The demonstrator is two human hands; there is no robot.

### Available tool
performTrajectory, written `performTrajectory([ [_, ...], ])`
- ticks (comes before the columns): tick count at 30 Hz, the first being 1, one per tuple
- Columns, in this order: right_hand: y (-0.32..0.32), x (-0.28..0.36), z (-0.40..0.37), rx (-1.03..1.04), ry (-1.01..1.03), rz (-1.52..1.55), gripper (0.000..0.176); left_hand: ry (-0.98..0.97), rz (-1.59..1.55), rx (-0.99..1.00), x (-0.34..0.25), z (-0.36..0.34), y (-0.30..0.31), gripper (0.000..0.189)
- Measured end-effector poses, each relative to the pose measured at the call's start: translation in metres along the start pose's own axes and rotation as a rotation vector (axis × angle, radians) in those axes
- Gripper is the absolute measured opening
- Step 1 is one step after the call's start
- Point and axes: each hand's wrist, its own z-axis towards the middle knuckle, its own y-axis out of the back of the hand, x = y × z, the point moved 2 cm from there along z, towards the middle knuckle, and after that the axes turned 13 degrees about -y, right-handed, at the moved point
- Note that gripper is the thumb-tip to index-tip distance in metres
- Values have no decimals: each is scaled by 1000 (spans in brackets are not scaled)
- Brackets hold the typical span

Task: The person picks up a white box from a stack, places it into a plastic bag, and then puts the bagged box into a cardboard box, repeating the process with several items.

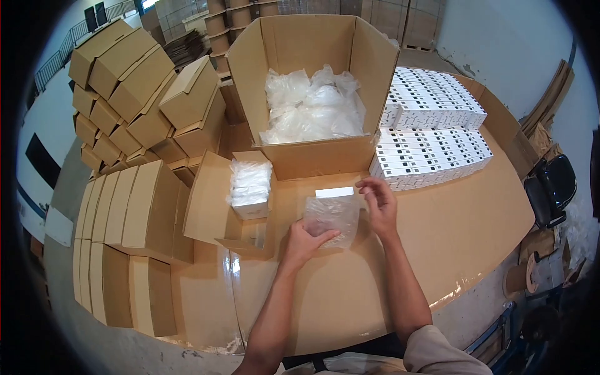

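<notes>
My left hand (306, 242) grips the lower left of a clear plastic bag (331, 219), thumb across its front. A small white box (334, 192) sits in the bag, its top end sticking out of the bag's mouth. Beside the upper right corner of the bag is my right hand (380, 205), fingers apart and slightly bent, with nothing visible in them. Left of the bag, an open carton (206, 206) contains a row of white boxes in plastic bags (251, 187).
Behind my hands, a large carton (325, 159) is filled with clear plastic bags (315, 103). White boxes (431, 153) are stacked at the right. Brown cartons (140, 206) line the table's left side, with more cartons (134, 81) piled behind. A black chair (553, 187) stands off the right edge.
</notes>
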Motion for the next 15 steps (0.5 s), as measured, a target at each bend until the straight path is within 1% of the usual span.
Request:
performTrajectory([
  [1,1,-5,-1,63,47,-151,28,-6,-18,-10,0,0,1,39],
  [4,-10,-13,-6,140,-12,-161,40,-15,-53,-32,4,0,4,39],
  [5,-13,-11,-6,126,25,-190,48,-14,-52,-30,8,0,5,39],
  [8,-19,-15,-8,199,-47,-121,45,-15,8,-25,0,-1,6,38],
  [11,-19,-16,-7,189,-28,-147,43,-24,1,-14,3,-1,4,39],
  [15,-15,-20,-8,114,-54,-137,38,-49,12,2,9,-1,3,40],
])
